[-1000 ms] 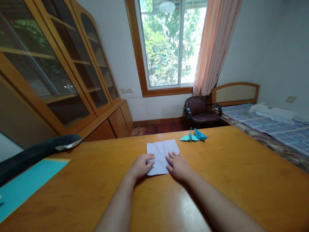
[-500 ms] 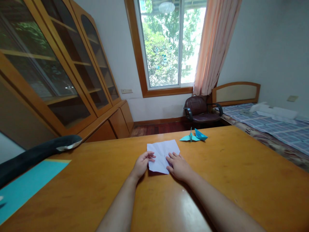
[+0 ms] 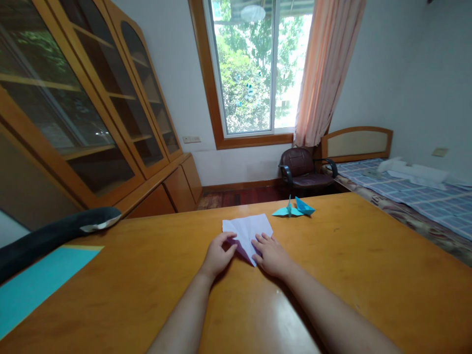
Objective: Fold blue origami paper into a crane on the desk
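A creased sheet of pale lilac paper (image 3: 248, 225) lies on the wooden table in front of me. My left hand (image 3: 220, 253) grips its lower left edge between thumb and fingers, and that edge is folded inward, showing a darker purple side. On the paper's right part rests my right hand (image 3: 269, 251), its fingers stretched out and pressing down. Just beyond it, near the far table edge, stand a light blue paper crane (image 3: 288, 210) and a blue folded paper boat (image 3: 305, 206); neither is touched.
A turquoise sheet (image 3: 47, 282) with a yellow edge lies at the left of the table (image 3: 350, 275). Beside it is a long dark cushion-like object (image 3: 62, 233). Past the table are a glass-fronted cabinet (image 3: 147, 152), a brown armchair (image 3: 304, 167) and a bed (image 3: 405, 182).
The paper's lower left edge, flat before, is now lifted and folded inward by my left hand. My right hand stays on the paper. The whole view has shifted slightly.
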Demonstrator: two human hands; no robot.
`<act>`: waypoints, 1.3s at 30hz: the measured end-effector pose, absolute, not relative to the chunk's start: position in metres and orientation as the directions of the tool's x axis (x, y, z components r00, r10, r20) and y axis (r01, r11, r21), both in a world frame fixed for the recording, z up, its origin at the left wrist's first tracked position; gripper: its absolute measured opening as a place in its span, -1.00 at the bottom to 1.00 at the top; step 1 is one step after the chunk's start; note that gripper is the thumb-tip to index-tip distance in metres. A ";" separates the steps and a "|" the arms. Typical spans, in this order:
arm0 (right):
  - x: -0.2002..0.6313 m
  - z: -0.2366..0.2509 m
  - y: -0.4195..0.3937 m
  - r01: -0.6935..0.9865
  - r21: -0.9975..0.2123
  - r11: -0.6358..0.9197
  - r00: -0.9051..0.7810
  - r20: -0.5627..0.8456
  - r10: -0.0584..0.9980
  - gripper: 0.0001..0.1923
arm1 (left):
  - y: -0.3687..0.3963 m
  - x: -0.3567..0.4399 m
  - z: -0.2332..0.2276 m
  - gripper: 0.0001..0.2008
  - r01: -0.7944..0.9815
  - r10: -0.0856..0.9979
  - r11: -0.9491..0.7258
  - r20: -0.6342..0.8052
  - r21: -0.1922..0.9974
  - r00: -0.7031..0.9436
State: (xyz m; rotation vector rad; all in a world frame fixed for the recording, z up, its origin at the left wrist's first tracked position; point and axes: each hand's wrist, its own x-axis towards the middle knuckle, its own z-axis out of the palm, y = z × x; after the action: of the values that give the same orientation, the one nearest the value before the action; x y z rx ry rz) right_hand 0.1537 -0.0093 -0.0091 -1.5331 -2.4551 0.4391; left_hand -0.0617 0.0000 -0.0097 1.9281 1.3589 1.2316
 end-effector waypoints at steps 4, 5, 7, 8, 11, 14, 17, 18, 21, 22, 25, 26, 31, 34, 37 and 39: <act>0.154 -0.010 -0.010 0.833 -0.366 0.415 -0.434 0.032 0.900 -0.44 | -0.003 -0.056 -0.004 -0.70 0.588 0.878 -0.469 0.422 0.658 0.228; 0.154 -0.010 -0.010 0.833 -0.367 0.414 -0.434 0.032 0.900 -0.44 | -0.003 -0.055 -0.004 -0.68 0.606 0.868 -0.487 0.427 0.629 0.255; 0.154 -0.010 -0.010 0.833 -0.368 0.414 -0.434 0.031 0.900 -0.44 | -0.002 -0.053 -0.006 -0.64 0.639 0.852 -0.512 0.437 0.575 0.289; 0.154 -0.010 -0.010 0.832 -0.368 0.415 -0.435 0.031 0.900 -0.44 | -0.002 -0.053 -0.007 -0.61 0.654 0.847 -0.517 0.439 0.552 0.299; 0.154 -0.010 -0.010 0.831 -0.364 0.421 -0.438 0.040 0.898 -0.44 | -0.002 -0.051 -0.009 -0.52 0.696 0.845 -0.517 0.424 0.498 0.324; 0.154 -0.011 -0.009 0.830 -0.358 0.428 -0.442 0.048 0.896 -0.45 | -0.002 -0.049 -0.010 -0.48 0.725 0.846 -0.518 0.401 0.454 0.352; 0.154 -0.012 -0.009 0.830 -0.356 0.428 -0.440 0.053 0.897 -0.45 | -0.003 -0.047 -0.011 -0.46 0.753 0.852 -0.510 0.364 0.416 0.376; 0.154 -0.012 -0.009 0.831 -0.355 0.428 -0.439 0.054 0.897 -0.44 | -0.003 -0.047 -0.011 -0.46 0.767 0.859 -0.500 0.344 0.402 0.379; 0.154 -0.013 -0.009 0.832 -0.351 0.430 -0.440 0.053 0.896 -0.44 | -0.003 -0.045 -0.013 -0.46 0.815 0.887 -0.454 0.269 0.360 0.375; 0.154 -0.013 -0.009 0.832 -0.351 0.429 -0.440 0.052 0.896 -0.44 | -0.003 -0.044 -0.013 -0.46 0.828 0.895 -0.440 0.243 0.347 0.374; 0.154 -0.014 -0.008 0.833 -0.357 0.423 -0.435 0.050 0.899 -0.44 | -0.004 -0.043 -0.014 -0.48 0.855 0.911 -0.411 0.178 0.315 0.372; 0.154 -0.014 -0.008 0.834 -0.358 0.421 -0.433 0.048 0.900 -0.44 | -0.005 -0.043 -0.013 -0.48 0.861 0.913 -0.407 0.162 0.305 0.374; 0.153 -0.012 -0.009 0.834 -0.351 0.427 -0.442 0.040 0.896 -0.45 | -0.007 -0.042 -0.009 -0.49 0.875 0.912 -0.411 0.100 0.256 0.399; 0.153 -0.010 -0.010 0.834 -0.342 0.433 -0.449 0.037 0.893 -0.48 | -0.009 -0.040 -0.008 -0.46 0.885 0.918 -0.394 0.051 0.248 0.394; 0.153 -0.008 -0.011 0.833 -0.347 0.431 -0.448 0.034 0.893 -0.48 | -0.012 -0.036 -0.008 -0.43 0.885 0.919 -0.385 0.017 0.264 0.394; 0.153 -0.007 -0.011 0.831 -0.357 0.426 -0.445 0.033 0.895 -0.45 | -0.014 -0.032 -0.008 -0.42 0.884 0.920 -0.380 0.007 0.272 0.393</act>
State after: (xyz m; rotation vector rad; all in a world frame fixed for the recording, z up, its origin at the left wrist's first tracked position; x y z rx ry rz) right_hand 0.1530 -0.0107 -0.0071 -1.5156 -2.4621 0.4285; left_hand -0.0325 -0.0139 -0.0076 2.4261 1.5999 0.2303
